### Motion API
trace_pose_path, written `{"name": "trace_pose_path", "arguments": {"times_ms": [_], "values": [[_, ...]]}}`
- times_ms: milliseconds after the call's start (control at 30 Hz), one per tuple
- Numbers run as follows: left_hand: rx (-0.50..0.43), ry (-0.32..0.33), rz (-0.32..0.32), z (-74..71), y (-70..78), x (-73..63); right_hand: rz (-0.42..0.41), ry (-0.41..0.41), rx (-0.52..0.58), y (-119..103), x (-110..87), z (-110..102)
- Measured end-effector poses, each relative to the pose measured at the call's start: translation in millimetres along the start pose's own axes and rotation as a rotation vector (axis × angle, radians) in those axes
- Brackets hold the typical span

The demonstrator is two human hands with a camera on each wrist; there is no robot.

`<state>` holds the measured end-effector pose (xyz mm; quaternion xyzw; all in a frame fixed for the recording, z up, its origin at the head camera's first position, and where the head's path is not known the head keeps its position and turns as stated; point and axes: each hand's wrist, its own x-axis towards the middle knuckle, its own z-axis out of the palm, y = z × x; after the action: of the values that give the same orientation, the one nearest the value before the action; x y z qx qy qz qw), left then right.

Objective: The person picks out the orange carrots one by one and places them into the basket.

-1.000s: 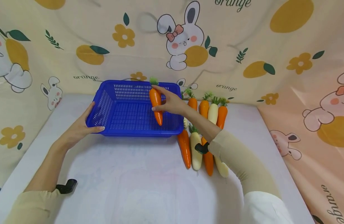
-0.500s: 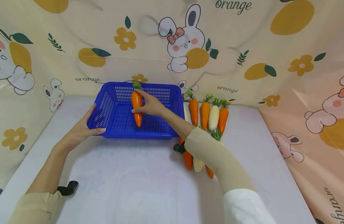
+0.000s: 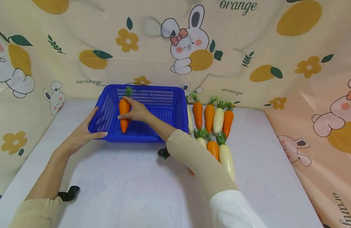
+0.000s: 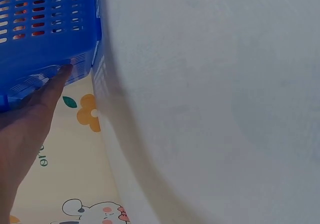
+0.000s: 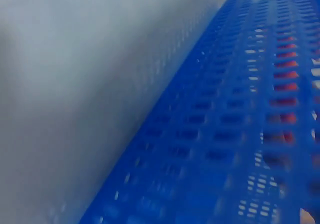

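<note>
In the head view my right hand (image 3: 137, 110) holds an orange carrot (image 3: 124, 109) between thumb and fingers, inside the left part of a blue plastic basket (image 3: 144, 139). The carrot's leafy green top points to the back and its tip toward the front. My left hand (image 3: 81, 131) grips the basket's left end, thumb on the front rim and fingers along the outer side. In the left wrist view, the fingers (image 4: 52, 91) lie against the outside of the slotted basket (image 4: 50, 49). Through the basket wall (image 5: 215, 119) in the right wrist view, orange-red shows; the right hand is mostly hidden there.
Right of the basket, carrots (image 3: 209, 117) and white radishes (image 3: 218, 120) lie in two rows on the white table (image 3: 121, 190). The right forearm overlaps part of the front row. A patterned cloth (image 3: 152, 38) hangs behind and at the sides.
My right hand has carried the carrot leftward across the basket, from its right part to its left. The left hand keeps its hold on the basket's left end.
</note>
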<state>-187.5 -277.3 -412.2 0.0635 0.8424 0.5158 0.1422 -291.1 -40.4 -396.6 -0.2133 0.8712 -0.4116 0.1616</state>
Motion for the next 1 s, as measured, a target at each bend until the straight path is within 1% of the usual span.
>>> {"name": "trace_pose_path", "arguments": {"times_ms": [167,267,400,500,700,767,833,900,1000], "values": [[0.023,0.001,-0.011,-0.2,-2.3,-0.5,0.054,0.016,-0.013,-2,12.5,18],[0.029,-0.002,-0.018,1.3,-4.2,0.4,0.079,0.014,-0.069,0,16.0,24],[0.020,0.002,-0.011,2.8,-5.0,1.1,0.084,-0.012,-0.153,1,17.4,28],[0.014,0.008,0.002,2.7,-4.9,1.5,0.095,-0.034,-0.155,2,18.0,29],[0.004,0.021,0.023,2.0,-5.8,-2.9,0.129,-0.078,-0.141,-1,18.1,34],[-0.008,0.025,0.028,2.4,-6.3,-4.1,0.128,-0.084,-0.136,-1,18.5,35],[-0.016,0.028,0.032,3.2,-6.7,-4.6,0.131,-0.095,-0.097,0,18.2,36],[-0.018,0.029,0.040,4.0,-6.9,-4.0,0.131,-0.104,-0.083,1,17.5,35],[-0.017,0.025,0.049,4.6,-6.8,-0.7,0.121,-0.106,-0.058,3,15.4,28]]}}
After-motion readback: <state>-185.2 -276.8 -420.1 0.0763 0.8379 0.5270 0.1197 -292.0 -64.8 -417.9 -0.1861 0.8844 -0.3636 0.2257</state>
